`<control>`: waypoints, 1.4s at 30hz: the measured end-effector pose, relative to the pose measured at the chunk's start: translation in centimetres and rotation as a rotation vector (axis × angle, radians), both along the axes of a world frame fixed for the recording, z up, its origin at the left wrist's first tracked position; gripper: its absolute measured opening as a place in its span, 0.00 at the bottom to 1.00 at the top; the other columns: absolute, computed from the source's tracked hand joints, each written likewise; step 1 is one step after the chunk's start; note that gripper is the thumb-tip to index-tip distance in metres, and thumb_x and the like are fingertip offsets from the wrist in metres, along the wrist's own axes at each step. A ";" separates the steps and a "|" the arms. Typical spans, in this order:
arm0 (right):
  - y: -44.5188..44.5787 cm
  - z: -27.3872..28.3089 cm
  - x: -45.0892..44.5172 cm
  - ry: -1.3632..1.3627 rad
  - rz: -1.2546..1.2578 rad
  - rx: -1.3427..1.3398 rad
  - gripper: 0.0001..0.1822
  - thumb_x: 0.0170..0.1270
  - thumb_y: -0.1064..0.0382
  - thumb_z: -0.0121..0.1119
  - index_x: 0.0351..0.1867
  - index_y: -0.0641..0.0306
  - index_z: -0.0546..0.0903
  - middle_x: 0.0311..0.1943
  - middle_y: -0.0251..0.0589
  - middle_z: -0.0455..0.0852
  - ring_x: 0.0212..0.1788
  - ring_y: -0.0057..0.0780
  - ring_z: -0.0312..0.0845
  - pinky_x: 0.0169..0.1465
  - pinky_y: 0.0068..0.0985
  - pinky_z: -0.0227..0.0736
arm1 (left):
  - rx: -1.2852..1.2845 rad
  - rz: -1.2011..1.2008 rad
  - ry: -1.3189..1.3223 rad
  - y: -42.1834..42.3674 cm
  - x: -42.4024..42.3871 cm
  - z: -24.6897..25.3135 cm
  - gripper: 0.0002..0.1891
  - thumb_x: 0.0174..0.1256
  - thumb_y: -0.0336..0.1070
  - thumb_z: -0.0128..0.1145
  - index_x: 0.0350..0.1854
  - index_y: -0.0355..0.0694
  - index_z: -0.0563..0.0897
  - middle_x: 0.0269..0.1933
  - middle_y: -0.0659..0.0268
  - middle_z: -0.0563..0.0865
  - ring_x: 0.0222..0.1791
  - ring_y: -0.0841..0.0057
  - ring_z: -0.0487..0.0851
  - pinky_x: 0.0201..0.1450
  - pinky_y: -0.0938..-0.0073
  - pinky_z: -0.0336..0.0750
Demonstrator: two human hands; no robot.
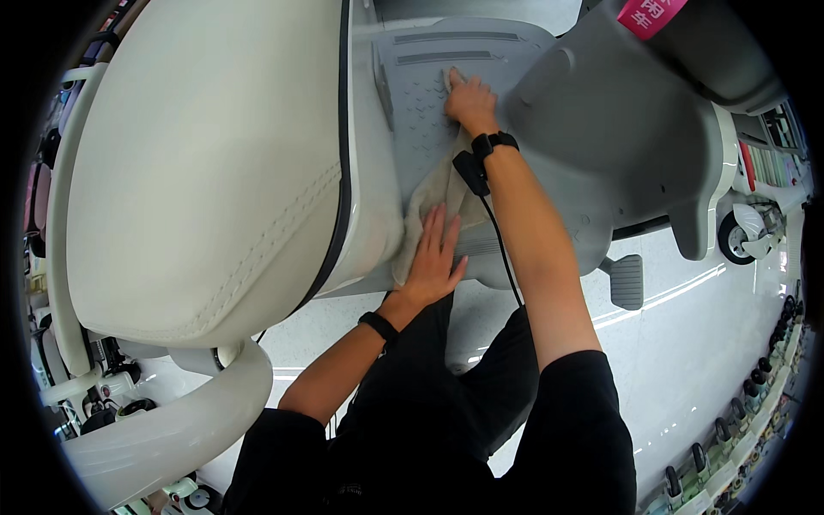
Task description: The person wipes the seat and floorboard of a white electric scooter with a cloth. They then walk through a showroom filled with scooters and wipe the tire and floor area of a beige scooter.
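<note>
A beige cloth (438, 187) lies across the grey textured footboard (418, 138) of what looks like an electric scooter or tricycle. Bunched around part of that cloth, my right hand (473, 103) presses on the footboard's far half, and a bit of fabric shows by its fingertips. Nearer to me, my left hand (434, 261) rests flat on the cloth's near end, fingers extended, beside the base of the seat. Some of the cloth is hidden under both hands and the right forearm. Each wrist wears a black band.
A large cream stitched seat (212, 161) rises on the left. At right is the grey front shield (579, 116) with a pink tag (650, 16) bearing writing. A grey pedal (626, 282) juts out over the floor. A black cable (502, 244) hangs by my right forearm. Wheeled vehicles line the edges.
</note>
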State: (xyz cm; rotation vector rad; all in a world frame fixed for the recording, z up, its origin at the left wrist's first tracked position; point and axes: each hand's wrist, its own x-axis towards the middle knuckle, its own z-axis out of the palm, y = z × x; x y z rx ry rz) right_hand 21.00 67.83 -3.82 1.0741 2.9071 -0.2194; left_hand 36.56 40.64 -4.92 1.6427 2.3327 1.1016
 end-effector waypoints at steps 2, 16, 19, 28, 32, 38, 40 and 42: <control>0.7 0.4 -1.5 -0.017 -0.077 -0.029 0.33 0.68 0.53 0.51 0.76 0.47 0.62 0.63 0.47 0.73 0.61 0.48 0.73 0.57 0.45 0.69 | 0.004 0.001 -0.006 0.0 0.0 0.0 0.38 0.63 0.37 0.60 0.72 0.26 0.59 0.75 0.36 0.54 0.74 0.37 0.55 0.75 0.45 0.54; 2.2 1.5 0.5 -0.066 -0.080 -0.112 0.36 0.66 0.60 0.49 0.78 0.46 0.57 0.64 0.53 0.77 0.63 0.49 0.76 0.62 0.41 0.73 | -0.038 -0.003 0.009 -0.1 0.0 0.2 0.33 0.63 0.37 0.59 0.69 0.29 0.65 0.75 0.41 0.57 0.75 0.44 0.57 0.72 0.47 0.59; 2.7 1.7 -0.5 -0.073 -0.008 -0.093 0.32 0.66 0.61 0.48 0.74 0.36 0.64 0.60 0.48 0.81 0.63 0.49 0.77 0.61 0.42 0.73 | -0.033 -0.009 0.006 -0.1 -0.1 0.4 0.32 0.63 0.38 0.59 0.69 0.30 0.66 0.75 0.42 0.57 0.75 0.44 0.56 0.73 0.45 0.57; -2.0 3.9 -2.7 -0.390 0.034 0.019 0.17 0.67 0.59 0.52 0.52 0.52 0.86 0.49 0.38 0.89 0.47 0.37 0.87 0.38 0.39 0.80 | -0.043 0.002 0.051 0.0 0.0 0.2 0.32 0.62 0.38 0.60 0.67 0.31 0.67 0.75 0.43 0.57 0.76 0.45 0.56 0.74 0.42 0.54; -0.1 4.7 -3.4 -0.373 -0.025 -0.040 0.11 0.64 0.57 0.60 0.44 0.52 0.88 0.44 0.30 0.88 0.41 0.32 0.85 0.31 0.36 0.74 | -0.026 0.008 0.067 -0.1 -0.1 0.5 0.33 0.62 0.38 0.60 0.68 0.31 0.66 0.75 0.41 0.57 0.76 0.46 0.55 0.74 0.42 0.55; 5.1 0.8 -2.8 -0.415 -0.088 -0.027 0.17 0.62 0.56 0.58 0.50 0.57 0.88 0.53 0.40 0.88 0.47 0.41 0.88 0.36 0.40 0.81 | -0.128 0.017 0.129 -0.4 -0.1 1.0 0.33 0.64 0.40 0.59 0.69 0.31 0.64 0.75 0.41 0.57 0.75 0.46 0.58 0.74 0.42 0.54; 5.6 -0.2 -3.6 -0.367 -0.207 0.024 0.17 0.62 0.57 0.58 0.50 0.57 0.88 0.52 0.42 0.88 0.48 0.42 0.88 0.36 0.39 0.81 | -0.180 0.034 0.143 -0.4 0.1 1.3 0.33 0.65 0.42 0.58 0.69 0.31 0.64 0.75 0.42 0.57 0.75 0.47 0.58 0.74 0.43 0.55; 6.6 -0.5 -4.5 -0.297 -0.266 -0.044 0.18 0.62 0.57 0.58 0.50 0.58 0.88 0.52 0.45 0.88 0.49 0.45 0.87 0.38 0.40 0.81 | -0.238 0.048 0.142 -0.3 0.0 1.7 0.33 0.66 0.43 0.57 0.69 0.32 0.64 0.75 0.44 0.58 0.75 0.49 0.58 0.74 0.44 0.58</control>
